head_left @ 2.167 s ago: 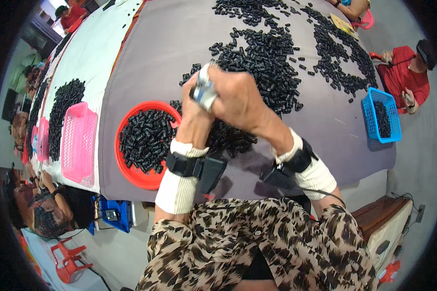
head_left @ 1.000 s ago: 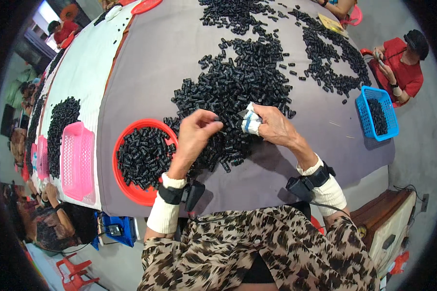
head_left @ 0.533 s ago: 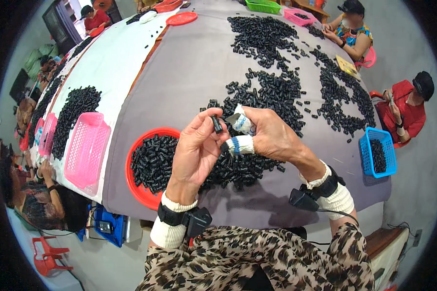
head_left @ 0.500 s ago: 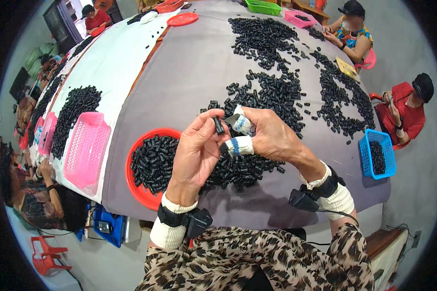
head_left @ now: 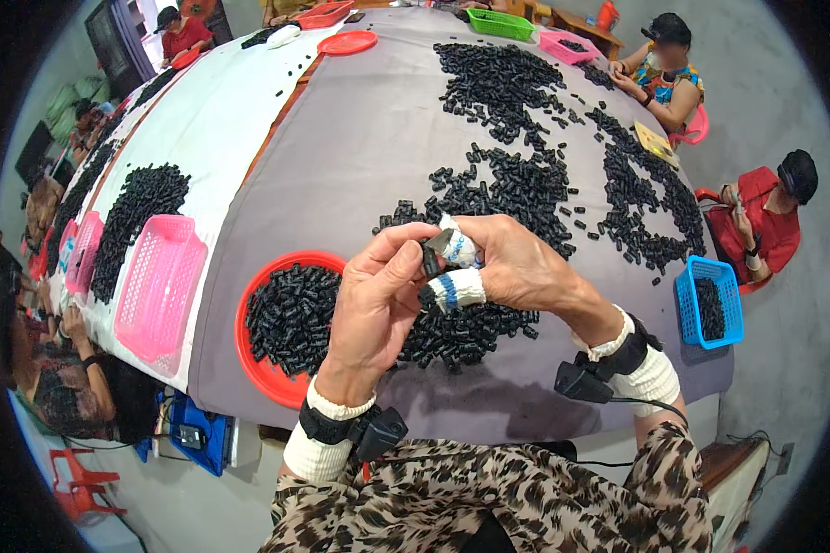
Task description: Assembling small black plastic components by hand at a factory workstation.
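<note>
Above the near part of the table, my left hand [head_left: 374, 304] pinches a small black cylindrical part [head_left: 430, 262] between thumb and fingertips. Close against it, my right hand [head_left: 530, 263] is closed on a small dark blade [head_left: 442, 242], whose edge meets the black part. White wraps with blue marks [head_left: 458, 288] cover the thumb and a finger of that hand. Its inner grip is partly hidden. Below my left hand stands a round red basin [head_left: 272, 392] filled with the same black parts. A loose pile of them [head_left: 470, 332] lies beneath both hands.
More black parts [head_left: 526, 189] spread over the grey-covered table [head_left: 332, 157]. A blue basket [head_left: 710, 341] stands at the right edge, a pink basket [head_left: 157, 295] on the left. People in red [head_left: 765, 217] and in a patterned top [head_left: 669, 88] sit along the right side.
My two hands have come closer together, and the blade now touches the black part. The view has shifted slightly.
</note>
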